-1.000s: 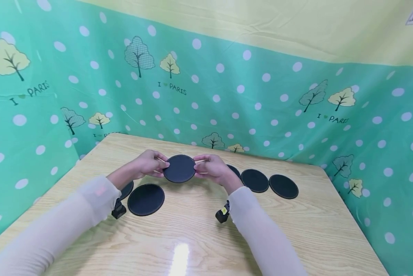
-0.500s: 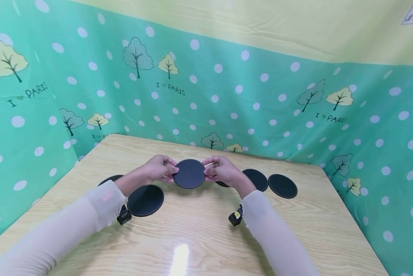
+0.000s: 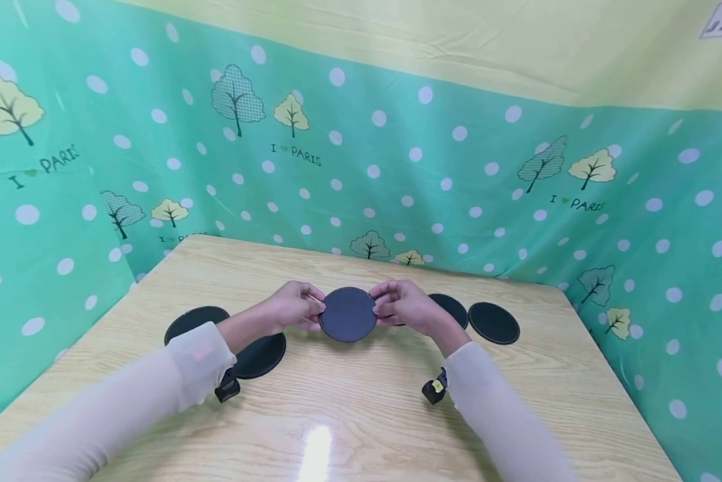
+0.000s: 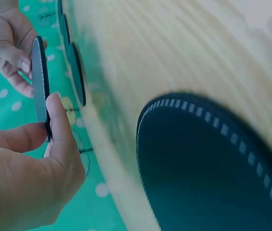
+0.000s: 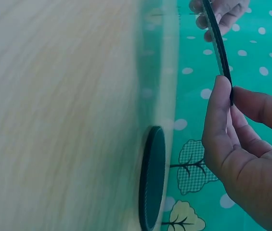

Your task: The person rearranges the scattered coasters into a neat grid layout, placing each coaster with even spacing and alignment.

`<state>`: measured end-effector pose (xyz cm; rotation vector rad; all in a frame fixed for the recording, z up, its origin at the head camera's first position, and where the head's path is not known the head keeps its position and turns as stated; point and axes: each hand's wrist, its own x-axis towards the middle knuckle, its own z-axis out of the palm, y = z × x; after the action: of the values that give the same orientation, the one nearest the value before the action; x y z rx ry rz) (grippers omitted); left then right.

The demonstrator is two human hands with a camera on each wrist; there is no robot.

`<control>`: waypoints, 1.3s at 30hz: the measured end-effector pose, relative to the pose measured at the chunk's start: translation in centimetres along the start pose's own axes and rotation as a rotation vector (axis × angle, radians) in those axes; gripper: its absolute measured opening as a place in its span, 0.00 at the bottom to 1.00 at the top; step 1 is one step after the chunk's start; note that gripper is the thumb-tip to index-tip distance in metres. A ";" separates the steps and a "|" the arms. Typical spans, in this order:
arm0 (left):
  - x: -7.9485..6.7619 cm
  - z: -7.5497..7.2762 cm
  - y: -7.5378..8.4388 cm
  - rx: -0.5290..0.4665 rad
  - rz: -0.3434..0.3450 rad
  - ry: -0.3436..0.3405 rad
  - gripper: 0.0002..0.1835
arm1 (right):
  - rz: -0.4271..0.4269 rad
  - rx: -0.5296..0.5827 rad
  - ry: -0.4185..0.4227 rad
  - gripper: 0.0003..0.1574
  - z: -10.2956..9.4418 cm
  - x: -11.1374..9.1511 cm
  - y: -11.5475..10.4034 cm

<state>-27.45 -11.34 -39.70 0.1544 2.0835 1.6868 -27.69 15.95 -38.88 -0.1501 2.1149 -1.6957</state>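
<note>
A round black coaster [image 3: 347,314] with a stitched edge is held up over the table between both hands. My left hand [image 3: 295,308] pinches its left edge between thumb and fingers. The opposite edge is pinched by my right hand [image 3: 408,306]. Seen edge-on in the left wrist view, the coaster [image 4: 40,82] stands clear of the tabletop. Two more coasters lie at the left, one farther back [image 3: 195,321] and one nearer [image 3: 261,355], both partly covered by the left arm. Behind the right hand lies another coaster [image 3: 449,309], partly hidden.
At the right end of the row lies a further coaster [image 3: 493,323]. The wooden table [image 3: 337,415] reaches back to a green dotted curtain [image 3: 313,181] printed with trees. A dark wrist camera [image 3: 435,389] hangs below the right cuff, close over the table.
Both hands have carried the held coaster to the right and a little nearer. More of the far left coaster shows now, and the right hand covers more of the right-hand row.
</note>
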 end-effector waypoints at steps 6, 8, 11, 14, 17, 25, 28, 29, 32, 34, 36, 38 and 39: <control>-0.1 1.8 -0.6 -0.032 -0.039 -0.016 0.16 | -0.004 -0.045 -0.033 0.22 -0.8 -1.3 1.2; -0.2 2.4 -0.6 -0.036 -0.048 -0.022 0.16 | -0.005 -0.061 -0.042 0.23 -1.1 -1.7 1.6; -0.3 3.1 -0.6 -0.034 -0.055 -0.036 0.16 | -0.004 -0.082 -0.047 0.25 -1.4 -2.2 2.4; -0.4 3.8 -0.7 -0.029 -0.060 -0.043 0.16 | -0.008 -0.107 -0.052 0.25 -1.7 -2.6 3.0; -0.5 4.5 -0.9 -0.029 -0.060 -0.045 0.16 | -0.016 -0.137 -0.053 0.25 -1.9 -3.0 3.4; -0.3 6.2 -1.3 -0.031 -0.065 -0.041 0.15 | -0.020 -0.187 -0.042 0.24 -2.1 -4.2 3.7; -0.2 6.7 -1.5 -0.026 -0.068 -0.037 0.15 | -0.019 -0.198 -0.040 0.24 -2.3 -4.7 3.8; -0.1 6.9 -1.5 -0.024 -0.068 -0.037 0.15 | -0.017 -0.201 -0.039 0.24 -2.4 -4.8 3.9; 0.0 7.5 -1.5 -0.022 -0.066 -0.039 0.15 | -0.007 -0.203 -0.028 0.24 -2.6 -5.1 4.1; 0.1 7.8 -1.5 -0.019 -0.065 -0.038 0.16 | -0.004 -0.205 -0.021 0.24 -2.7 -5.2 4.2; 0.2 8.1 -1.4 -0.012 -0.065 -0.035 0.16 | -0.003 -0.203 -0.017 0.25 -2.8 -5.2 4.4; 0.3 8.4 -1.3 0.002 -0.063 -0.031 0.16 | -0.003 -0.209 -0.009 0.26 -3.0 -5.3 4.6; 0.3 8.6 -1.2 0.012 -0.063 -0.030 0.16 | -0.003 -0.215 -0.005 0.26 -3.1 -5.3 4.7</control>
<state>-24.00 -3.82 -42.24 0.1153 2.0550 1.6259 -23.29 21.70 -41.46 -0.2199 2.2906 -1.4643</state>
